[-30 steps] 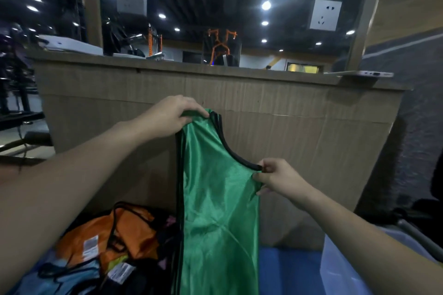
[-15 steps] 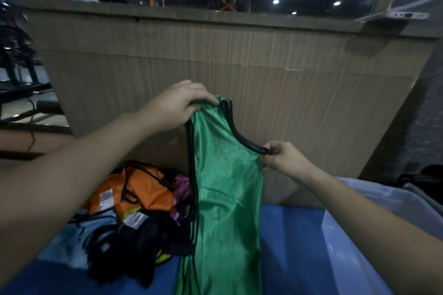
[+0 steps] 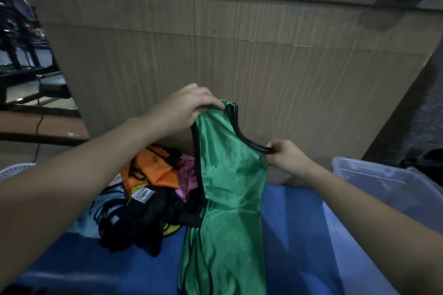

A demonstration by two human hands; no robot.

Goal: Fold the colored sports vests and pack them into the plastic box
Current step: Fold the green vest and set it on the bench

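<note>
While pinched by both hands, left (image 3: 184, 109) at shoulder, right (image 3: 285, 159) at neckline, green vest (image 3: 230, 187) could slip, snagging vest pile (image 3: 153, 201).

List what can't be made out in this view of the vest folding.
Head view only:
- green vest: hem cut off by the bottom edge.
- plastic box: inside hidden by the right forearm and the frame edge.
- vest pile: count unclear, tangled and dim.
- white label: print too small.

Open blue mat (image 3: 292, 235) between hanging green vest (image 3: 227, 199) and plastic box (image 3: 383, 182) (box mouth unobstructed). Left of vest, blocked by heaped vests (image 3: 148, 203); behind, cardboard wall (image 3: 239, 55).
</note>
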